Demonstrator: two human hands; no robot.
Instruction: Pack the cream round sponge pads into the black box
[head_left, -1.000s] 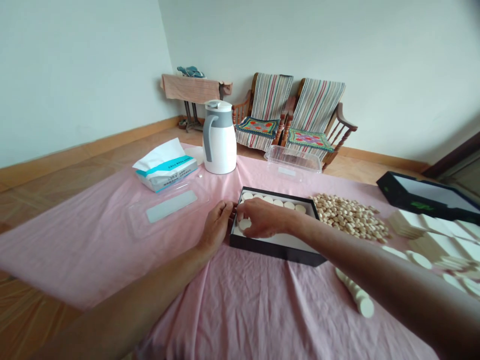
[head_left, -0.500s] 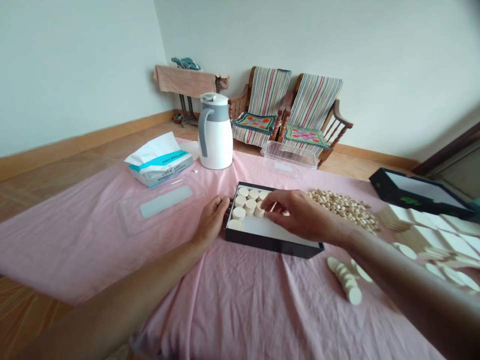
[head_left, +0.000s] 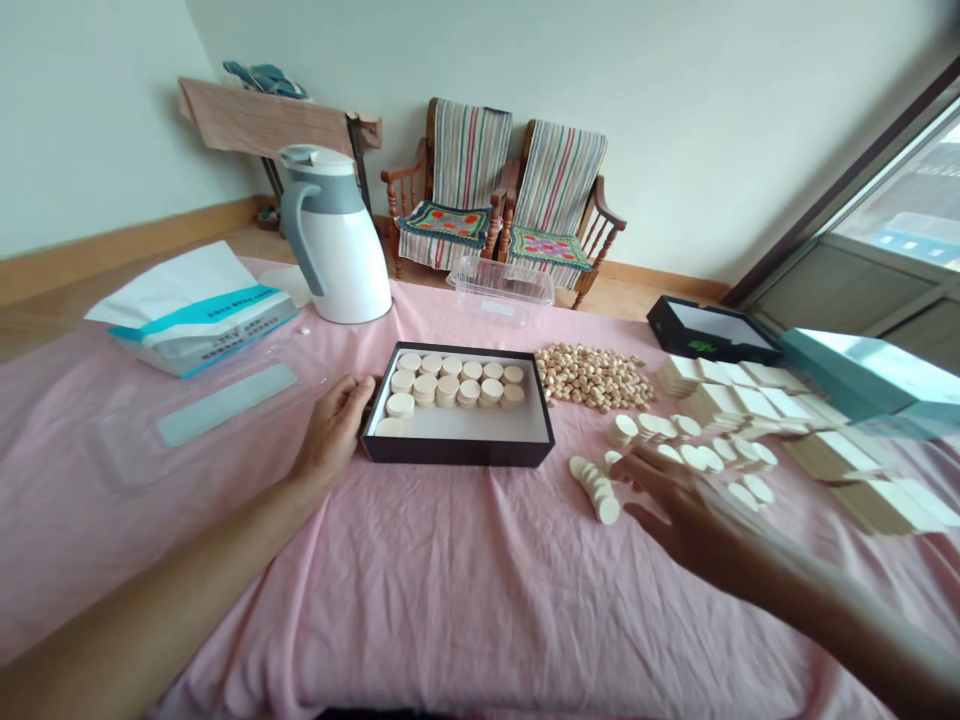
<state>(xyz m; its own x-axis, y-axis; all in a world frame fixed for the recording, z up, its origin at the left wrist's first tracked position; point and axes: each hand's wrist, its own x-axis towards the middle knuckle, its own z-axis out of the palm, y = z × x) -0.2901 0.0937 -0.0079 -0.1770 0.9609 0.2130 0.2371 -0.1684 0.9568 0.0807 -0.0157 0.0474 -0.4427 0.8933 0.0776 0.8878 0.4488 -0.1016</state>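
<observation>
A black box (head_left: 457, 453) with a white inside lies in the middle of the pink cloth, stacks of round wooden discs (head_left: 448, 388) standing in rows along its back and left side. My left hand (head_left: 337, 425) grips the box's left end, its thumb near the corner. To the right of the box, my right hand (head_left: 667, 500) reaches over the cloth with fingers apart and nothing in them. Its fingertips are beside a fanned row of loose discs (head_left: 596, 490). More loose discs (head_left: 701, 458) lie behind and to the right of that hand.
Small wooden pieces (head_left: 592, 378) are heaped behind the box. Square wooden tiles (head_left: 739, 405), a black lid (head_left: 712, 330) and a pale blue box (head_left: 870, 378) are at right. A white jug (head_left: 345, 250), tissue pack (head_left: 206, 318) and clear trays (head_left: 499, 290) also stand around.
My right hand has left the box's inside and moved right to the loose discs, its fingers now spread. My left hand stays at the box. The view has turned right.
</observation>
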